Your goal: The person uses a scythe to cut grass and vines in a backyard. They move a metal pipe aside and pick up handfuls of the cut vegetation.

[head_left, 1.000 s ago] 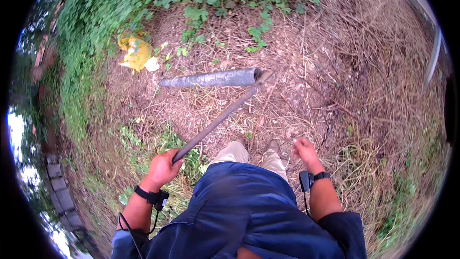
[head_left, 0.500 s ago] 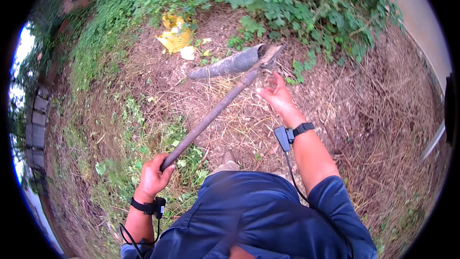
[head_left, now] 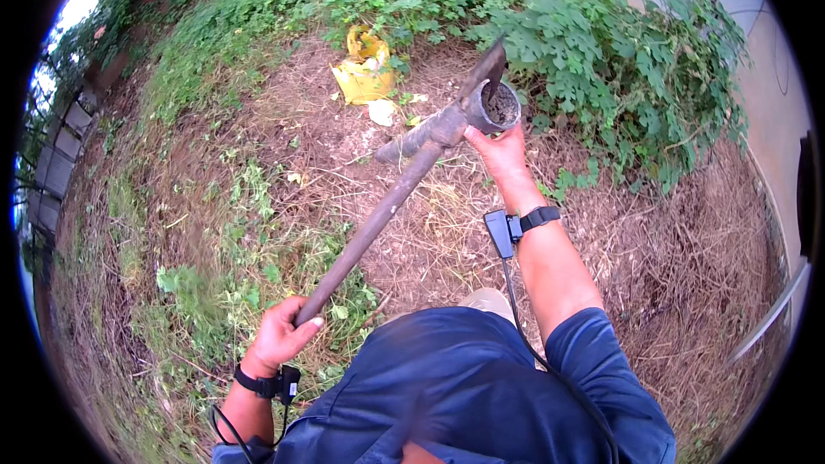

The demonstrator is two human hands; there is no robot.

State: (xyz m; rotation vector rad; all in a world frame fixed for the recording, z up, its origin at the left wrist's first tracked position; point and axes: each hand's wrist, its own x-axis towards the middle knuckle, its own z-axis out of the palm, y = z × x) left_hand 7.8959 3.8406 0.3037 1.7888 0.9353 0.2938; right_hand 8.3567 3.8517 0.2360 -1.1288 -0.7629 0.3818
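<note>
My left hand (head_left: 279, 335) is closed round the lower end of a hoe's long wooden handle (head_left: 369, 232). The handle slants up and away to the right, toward the hoe's dark metal blade (head_left: 488, 67). A grey pipe (head_left: 404, 145) lies behind and under the hoe head, its open end facing right. Dark soil (head_left: 502, 106) shows inside that opening. At the rim of the pipe, my right hand (head_left: 503, 157) grips from below with the thumb on the near side; its other fingers are mostly hidden behind the pipe.
Beyond the pipe sits a torn yellow bag (head_left: 365, 77) with a pale scrap beside it. Leafy green vines (head_left: 601, 60) spread along the far side, up to a wall (head_left: 769, 77) at the right. Dry stalks (head_left: 670, 232) and low weeds (head_left: 241, 249) cover the ground.
My right hand has gone from open beside the pipe to gripping its end. That end now tips up toward me, its opening in sight. The hoe blade has turned more upright.
</note>
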